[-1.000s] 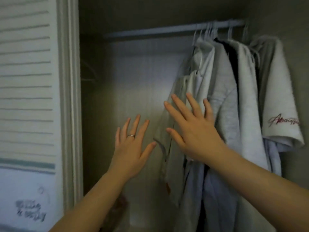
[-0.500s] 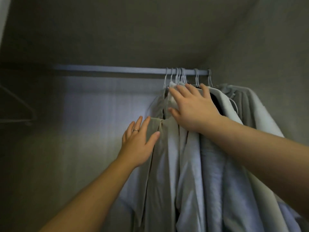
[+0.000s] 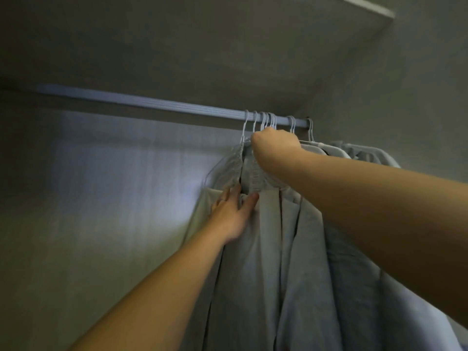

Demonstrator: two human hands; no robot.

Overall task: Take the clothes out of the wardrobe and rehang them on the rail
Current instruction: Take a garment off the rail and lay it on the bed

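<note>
Clothes of pale grey and light blue cloth (image 3: 268,254) hang bunched at the right end of the pale grey metal rail (image 3: 152,102) inside the dim wardrobe (image 3: 101,178). They hang on thin white wire hangers (image 3: 269,120) whose hooks sit close together on the rail. The right grip (image 3: 274,141) is raised just under the rail, curled into a fist round the hanger necks above the collars. The left grip (image 3: 229,215) lies lower on the front of the leftmost grey garment, fingers straight and thumb spread aside, pressing the cloth just below its ribbed collar.
</note>
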